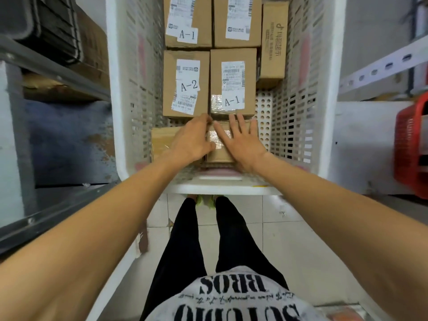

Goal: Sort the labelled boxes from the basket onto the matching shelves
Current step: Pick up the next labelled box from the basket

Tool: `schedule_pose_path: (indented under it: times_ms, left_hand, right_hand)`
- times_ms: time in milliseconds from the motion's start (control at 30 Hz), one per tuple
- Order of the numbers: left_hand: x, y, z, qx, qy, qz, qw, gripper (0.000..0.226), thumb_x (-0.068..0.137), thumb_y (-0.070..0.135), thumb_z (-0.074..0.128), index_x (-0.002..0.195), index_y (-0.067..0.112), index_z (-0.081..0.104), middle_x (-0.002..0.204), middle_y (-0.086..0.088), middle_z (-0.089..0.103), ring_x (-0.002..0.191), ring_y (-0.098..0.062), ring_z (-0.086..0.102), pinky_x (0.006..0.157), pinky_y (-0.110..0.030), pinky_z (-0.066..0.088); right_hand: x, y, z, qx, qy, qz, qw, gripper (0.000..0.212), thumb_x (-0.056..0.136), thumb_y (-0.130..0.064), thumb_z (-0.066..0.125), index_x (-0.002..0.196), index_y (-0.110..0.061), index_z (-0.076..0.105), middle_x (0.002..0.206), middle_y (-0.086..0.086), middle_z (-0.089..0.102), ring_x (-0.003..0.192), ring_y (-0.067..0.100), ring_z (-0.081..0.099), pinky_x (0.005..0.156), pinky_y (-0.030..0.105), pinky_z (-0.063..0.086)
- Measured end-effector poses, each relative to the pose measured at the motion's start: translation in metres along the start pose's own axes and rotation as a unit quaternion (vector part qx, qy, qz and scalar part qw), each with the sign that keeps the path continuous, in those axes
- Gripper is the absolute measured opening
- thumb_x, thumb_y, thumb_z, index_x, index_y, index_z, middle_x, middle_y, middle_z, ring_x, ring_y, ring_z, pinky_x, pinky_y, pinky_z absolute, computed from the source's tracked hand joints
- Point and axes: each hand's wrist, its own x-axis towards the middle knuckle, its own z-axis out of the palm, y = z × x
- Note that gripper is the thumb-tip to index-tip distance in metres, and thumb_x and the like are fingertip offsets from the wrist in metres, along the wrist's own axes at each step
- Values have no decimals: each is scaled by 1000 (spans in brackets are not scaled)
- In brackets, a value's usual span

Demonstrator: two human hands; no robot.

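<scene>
A white slotted basket (120, 126) in front of me holds several cardboard boxes. At its near end lies a small taped box (220, 149) whose label is hidden. My left hand (192, 140) grips this box's left side, fingers curled over the far edge. My right hand (243, 142) lies flat on its top with fingers spread. Behind it sit a box labelled A-2 (185, 84) and a box labelled A-1 (234, 82). Farther back is another A-1 box (187, 19). A plain box (162, 140) lies left of my left hand.
Metal shelves run along the left (53, 72) and right (382, 66) of the aisle. A red crate (412, 144) stands at the right. A tall box (273, 40) leans against the basket's right wall. My legs stand on pale floor tiles (289, 239).
</scene>
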Motion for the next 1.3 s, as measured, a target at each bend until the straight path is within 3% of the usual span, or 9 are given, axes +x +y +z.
schedule_pose_path:
  times_ms: [100,333,667,767,833,900,1000,1167,1300]
  left_hand:
    - [1,4,-5,-51,22,-16,998,70,76,18,74,136,17,38,109,1,60,93,-21,61,85,-42,53]
    - [-2,30,-46,-87,42,4,995,67,80,20,72,137,14,37,106,0,57,88,-21,62,84,-43,52]
    - [-27,93,-148,-111,100,64,987,70,79,12,69,140,7,33,114,-3,47,103,-20,53,83,-33,47]
    - [-34,93,-180,-119,138,42,982,77,74,21,73,139,9,33,132,-13,42,119,-30,47,96,-40,43]
    - [-42,97,-206,-112,165,50,979,84,73,25,79,140,16,30,135,-13,35,125,-32,38,107,-46,35]
    - [-53,108,-235,-68,201,78,974,88,66,31,86,134,16,33,132,-10,34,123,-29,34,108,-45,34]
    - [-65,133,-275,-56,214,150,964,103,56,42,90,137,16,32,138,-6,33,127,-24,32,108,-41,34]
    - [-82,161,-307,-76,-18,202,976,100,60,24,91,139,27,29,132,4,50,120,-18,53,96,-33,48]
    - [-91,159,-313,-174,-85,196,961,102,50,22,90,135,27,34,124,-3,59,111,-21,62,90,-41,54]
  right_hand:
    - [1,2,-8,29,9,-1,1000,138,64,-26,85,150,-14,-22,143,25,27,132,42,30,109,64,22]
    - [-28,38,-49,219,49,107,969,129,49,-41,91,149,-11,16,133,14,37,124,31,37,105,54,34]
    - [-98,97,-188,571,220,217,760,92,44,-25,95,125,-16,53,112,-1,60,101,18,57,82,30,50]
    - [-116,101,-220,646,285,240,666,93,46,-23,95,128,-12,54,115,4,62,99,18,60,78,27,55]
    - [-129,103,-241,676,308,224,631,84,53,-17,92,128,-10,54,109,2,61,90,11,58,58,15,51]
    - [-142,106,-265,681,318,198,629,79,55,-15,90,126,-12,56,107,1,60,89,10,57,49,14,45]
    - [-160,115,-298,641,345,153,669,84,48,-13,92,126,-16,61,107,1,64,95,15,60,58,17,45]
    - [-183,115,-347,484,339,40,806,87,51,-18,93,131,-22,60,107,-14,58,106,9,53,81,21,41]
    - [-188,123,-361,468,297,9,832,94,43,-36,90,131,-29,59,114,-9,65,106,11,59,92,32,48]
